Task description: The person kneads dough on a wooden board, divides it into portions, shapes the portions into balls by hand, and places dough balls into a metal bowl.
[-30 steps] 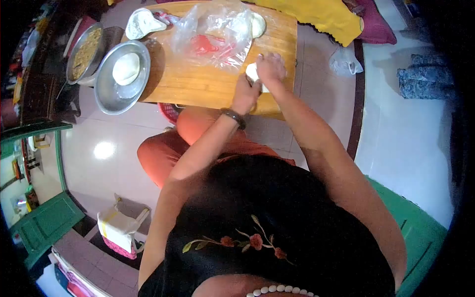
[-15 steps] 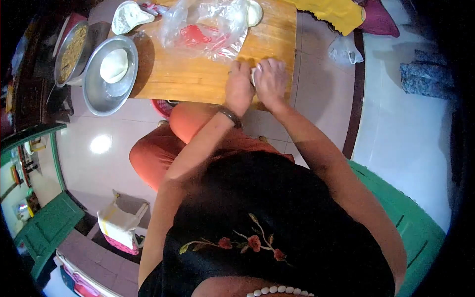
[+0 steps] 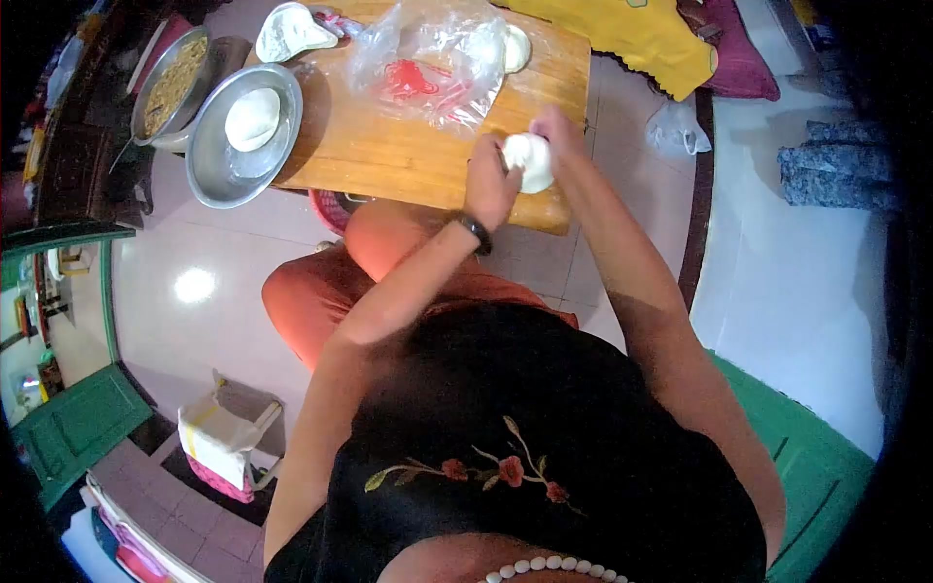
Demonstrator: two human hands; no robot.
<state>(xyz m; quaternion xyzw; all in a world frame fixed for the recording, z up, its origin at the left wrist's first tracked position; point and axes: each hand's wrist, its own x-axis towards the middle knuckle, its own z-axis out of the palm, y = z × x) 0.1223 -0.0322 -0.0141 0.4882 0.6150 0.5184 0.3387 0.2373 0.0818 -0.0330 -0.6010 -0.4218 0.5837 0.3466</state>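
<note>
A white lump of dough [image 3: 531,163] is at the right end of the wooden board [image 3: 398,160], near its front edge. My left hand [image 3: 492,183] grips the lump's left side, thumb on the near face. My right hand [image 3: 562,136], smeared by motion, is at the lump's upper right; how its fingers are set does not show. Behind the hands, a clear plastic bag with red print [image 3: 418,78] lies on the board. Another pale dough piece [image 3: 516,49] sits by the bag's far right side, partly covered by it.
Left of the board, a metal basin [image 3: 209,180] holds a ball of dough [image 3: 253,120]. Beyond it stands a bowl of brownish filling [image 3: 175,87]. A floury white bag [image 3: 289,34] lies at the board's far left. Yellow cloth [image 3: 622,39] lies at the far right.
The hands were pressed together over the dough, nearly hiding it. Now they are farther apart, the lump shows between them, and my right hand has shifted right. The camera view has shifted slightly.
</note>
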